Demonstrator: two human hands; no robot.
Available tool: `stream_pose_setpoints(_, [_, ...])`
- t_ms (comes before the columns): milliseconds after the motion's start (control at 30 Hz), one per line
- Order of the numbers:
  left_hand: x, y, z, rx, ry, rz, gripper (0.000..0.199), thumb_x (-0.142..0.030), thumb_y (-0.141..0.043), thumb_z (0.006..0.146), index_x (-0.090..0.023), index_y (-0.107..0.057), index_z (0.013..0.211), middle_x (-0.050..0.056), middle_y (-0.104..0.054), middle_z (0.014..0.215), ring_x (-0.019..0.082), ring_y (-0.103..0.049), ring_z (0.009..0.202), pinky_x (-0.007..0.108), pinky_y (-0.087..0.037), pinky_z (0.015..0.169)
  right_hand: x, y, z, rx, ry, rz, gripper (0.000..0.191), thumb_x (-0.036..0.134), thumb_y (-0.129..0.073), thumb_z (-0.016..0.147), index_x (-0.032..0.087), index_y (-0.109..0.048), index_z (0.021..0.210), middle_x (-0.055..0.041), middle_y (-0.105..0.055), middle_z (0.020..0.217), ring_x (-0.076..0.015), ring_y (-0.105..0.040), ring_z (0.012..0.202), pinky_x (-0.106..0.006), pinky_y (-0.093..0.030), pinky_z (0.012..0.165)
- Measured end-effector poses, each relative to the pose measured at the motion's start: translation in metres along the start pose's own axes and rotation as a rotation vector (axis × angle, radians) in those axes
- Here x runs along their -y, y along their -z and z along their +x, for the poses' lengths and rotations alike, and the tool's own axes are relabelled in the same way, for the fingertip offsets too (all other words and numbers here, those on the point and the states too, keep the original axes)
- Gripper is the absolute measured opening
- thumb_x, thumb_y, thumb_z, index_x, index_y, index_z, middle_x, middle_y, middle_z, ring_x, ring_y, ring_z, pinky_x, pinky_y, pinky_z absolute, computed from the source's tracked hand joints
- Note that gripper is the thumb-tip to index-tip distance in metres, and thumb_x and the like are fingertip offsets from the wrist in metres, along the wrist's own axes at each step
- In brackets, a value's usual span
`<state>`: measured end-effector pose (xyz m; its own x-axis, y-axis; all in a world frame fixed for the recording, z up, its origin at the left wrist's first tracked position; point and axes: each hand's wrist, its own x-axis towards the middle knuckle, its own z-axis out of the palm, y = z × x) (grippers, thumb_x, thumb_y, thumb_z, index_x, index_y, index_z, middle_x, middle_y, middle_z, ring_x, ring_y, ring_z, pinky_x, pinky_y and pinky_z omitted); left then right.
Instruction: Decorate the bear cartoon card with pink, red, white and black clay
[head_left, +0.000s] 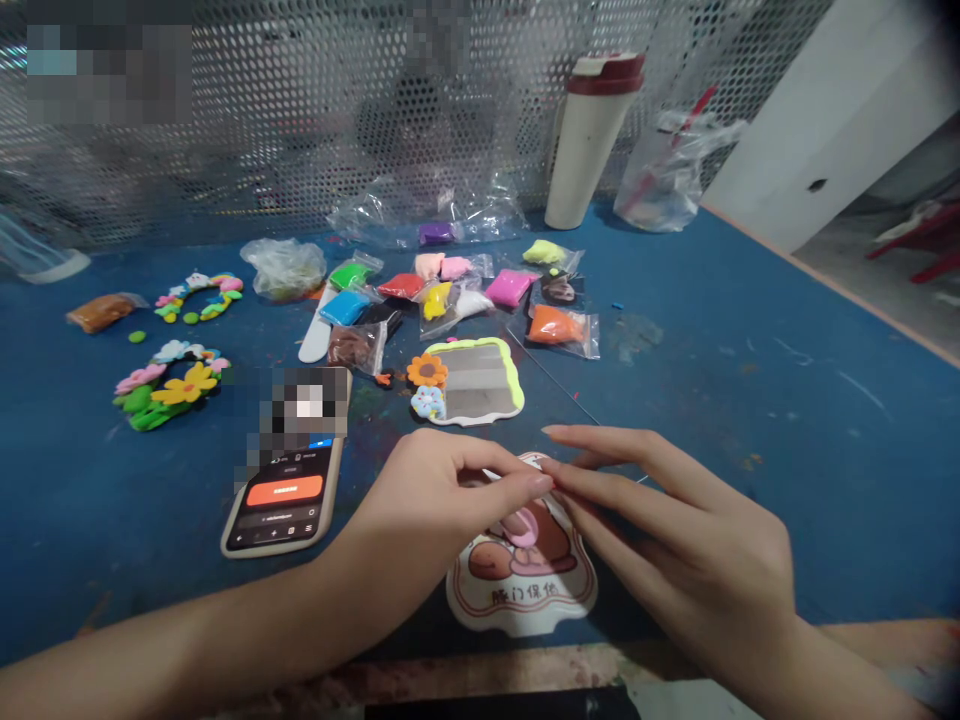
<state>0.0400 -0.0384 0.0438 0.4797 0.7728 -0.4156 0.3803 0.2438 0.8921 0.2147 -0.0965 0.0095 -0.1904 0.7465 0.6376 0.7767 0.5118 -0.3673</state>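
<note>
My left hand (pixel 442 490) is closed in a pinch, its thumb and index fingertip pressed together over the cartoon plaque. My right hand (pixel 682 530) meets it there, thumb and index fingertips together and another finger stretched out above. Whatever is between the fingertips is hidden or too small to name. Beneath them lies a white, wavy-edged plaque (pixel 525 615) with a brown cartoon animal and printed characters. A pink oval (pixel 523 527) shows on its middle. Just beyond is a small framed mirror (pixel 480 385), with yellow-green clay along its edge and an orange and a blue clay flower at left.
A phone (pixel 281 510) lies left of my hands. Behind the mirror are several bags of coloured clay, such as the orange bag (pixel 559 325). Two clay-decorated rings, including the flowered ring (pixel 176 385), lie left. A tumbler (pixel 592 145) and a plastic bag (pixel 664 180) stand at the back.
</note>
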Motion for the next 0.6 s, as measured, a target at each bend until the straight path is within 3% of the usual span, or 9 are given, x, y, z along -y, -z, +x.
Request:
stream_pose_setpoints(200, [0.0019, -0.0003, -0.0003, -0.030, -0.062, 0.109, 0.019, -0.034, -0.064, 0.080, -0.020, -0.075, 0.073, -0.001, -0.072, 0.069, 0.015, -0.065, 0.069, 0.023, -0.047, 0.064, -0.0009, -0.0014, -0.0007, -0.007, 0.016, -0.031, 0.016, 0.014, -0.059, 0.087, 0.020, -0.072, 0.094, -0.0084, -0.073, 0.103, -0.0173, -0.070, 0.081, -0.031, -0.059, 0.068])
stream_pose_setpoints(433, [0.0053, -0.0023, -0.0038, -0.093, -0.211, 0.383, 0.025, -0.041, -0.057, 0.086, -0.023, -0.072, 0.077, -0.001, -0.073, 0.087, 0.019, -0.068, 0.085, 0.025, -0.050, 0.073, 0.0003, -0.0013, -0.0006, -0.018, -0.002, -0.019, 0.015, 0.014, -0.059, 0.086, 0.020, -0.072, 0.093, -0.0088, -0.073, 0.104, -0.0186, -0.070, 0.084, -0.032, -0.059, 0.068])
stream_pose_setpoints(600, [0.0082, -0.0022, -0.0046, -0.106, -0.295, 0.532, 0.024, -0.038, -0.055, 0.089, -0.023, -0.069, 0.077, -0.002, -0.072, 0.085, 0.016, -0.068, 0.079, 0.025, -0.049, 0.075, 0.0008, -0.0017, -0.0004, -0.019, -0.012, -0.025, 0.017, 0.013, -0.059, 0.086, 0.021, -0.072, 0.094, -0.0075, -0.073, 0.104, -0.0179, -0.070, 0.083, -0.031, -0.058, 0.068])
